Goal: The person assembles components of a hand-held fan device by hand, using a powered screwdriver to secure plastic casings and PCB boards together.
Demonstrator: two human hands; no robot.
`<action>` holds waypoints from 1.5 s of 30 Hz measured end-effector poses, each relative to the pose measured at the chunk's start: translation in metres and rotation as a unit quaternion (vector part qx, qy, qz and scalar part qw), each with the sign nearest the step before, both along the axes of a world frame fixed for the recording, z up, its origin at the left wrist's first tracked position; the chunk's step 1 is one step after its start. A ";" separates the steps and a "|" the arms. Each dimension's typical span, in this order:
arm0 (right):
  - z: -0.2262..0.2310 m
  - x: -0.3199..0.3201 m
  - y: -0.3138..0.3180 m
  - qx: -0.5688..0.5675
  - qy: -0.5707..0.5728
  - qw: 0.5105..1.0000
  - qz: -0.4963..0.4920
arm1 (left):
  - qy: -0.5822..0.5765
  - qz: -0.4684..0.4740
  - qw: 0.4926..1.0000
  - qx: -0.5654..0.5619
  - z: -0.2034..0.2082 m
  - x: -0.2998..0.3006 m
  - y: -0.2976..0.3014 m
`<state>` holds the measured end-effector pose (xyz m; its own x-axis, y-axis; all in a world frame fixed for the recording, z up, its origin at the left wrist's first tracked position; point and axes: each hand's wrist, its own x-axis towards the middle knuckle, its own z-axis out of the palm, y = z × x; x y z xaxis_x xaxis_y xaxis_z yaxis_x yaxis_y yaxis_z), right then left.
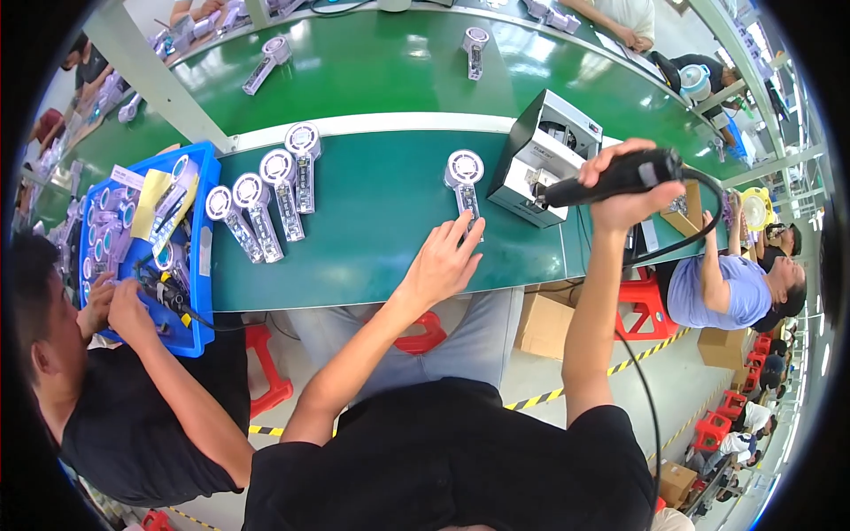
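My right hand (620,190) is wrapped around a black electric screwdriver (611,177), held nearly level. Its tip points left, at the opening in the front of a grey-and-white screw feeder (522,188). My left hand (443,261) has its fingers stretched out, fingertips on the lower handle of a small handheld fan (464,170). That fan lies with its round head away from me, and its opened handle shows a circuit board. Several similar fans (276,168) lie in a slanted row to the left on the green work mat (372,221).
A blue bin (205,257) of fan parts stands at the left, with a co-worker's hands (128,310) at it. Two fans (475,53) lie on the green conveyor (381,80) beyond a white rail. The screwdriver's black cable (708,232) loops at the right. A cardboard box (544,326) stands below the bench.
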<state>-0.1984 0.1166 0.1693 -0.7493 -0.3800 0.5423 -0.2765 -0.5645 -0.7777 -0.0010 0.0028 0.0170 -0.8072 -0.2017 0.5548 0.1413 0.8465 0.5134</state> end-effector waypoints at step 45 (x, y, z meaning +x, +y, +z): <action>-0.047 0.076 -0.032 0.087 0.029 0.990 0.104 | -0.007 -0.014 0.996 0.088 -0.002 -0.003 -0.004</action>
